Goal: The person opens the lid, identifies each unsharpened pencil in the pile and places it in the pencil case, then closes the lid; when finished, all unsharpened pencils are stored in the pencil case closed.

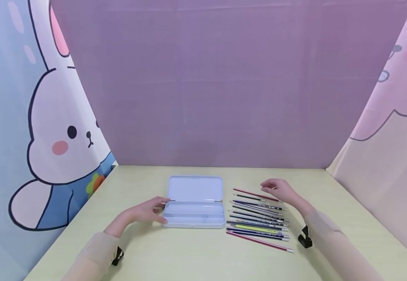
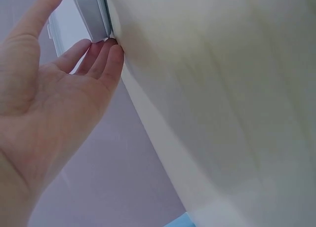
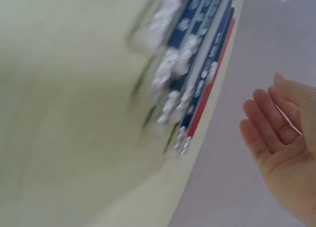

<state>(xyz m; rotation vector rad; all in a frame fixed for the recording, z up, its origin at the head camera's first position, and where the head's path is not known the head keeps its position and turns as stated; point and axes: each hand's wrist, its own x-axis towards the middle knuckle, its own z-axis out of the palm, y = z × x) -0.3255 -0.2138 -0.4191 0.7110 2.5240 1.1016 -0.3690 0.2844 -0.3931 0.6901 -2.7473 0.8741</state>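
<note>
An opened white pencil case point(image 1: 194, 221) lies on the table, its lid point(image 1: 195, 188) folded back and its compartments bare. My left hand point(image 1: 146, 210) rests against the case's left end, thumb near the front corner and fingers by the hinge. In the left wrist view, the fingertips point(image 2: 114, 64) touch the case's edge point(image 2: 94, 17). Several pencils point(image 1: 257, 218) lie side by side to the right of the case, mostly dark blue. Over the far end of this row, near a red pencil point(image 1: 249, 192), hovers my right hand point(image 1: 277, 189), fingers loosely bent and holding nothing.
A yellow pencil point(image 1: 254, 228) and a red one point(image 1: 256, 240) lie toward the near side of the row. Behind the pale table point(image 1: 189, 257) hangs a purple cloth point(image 1: 203, 86). Cartoon-printed curtains point(image 1: 63, 117) flank both sides.
</note>
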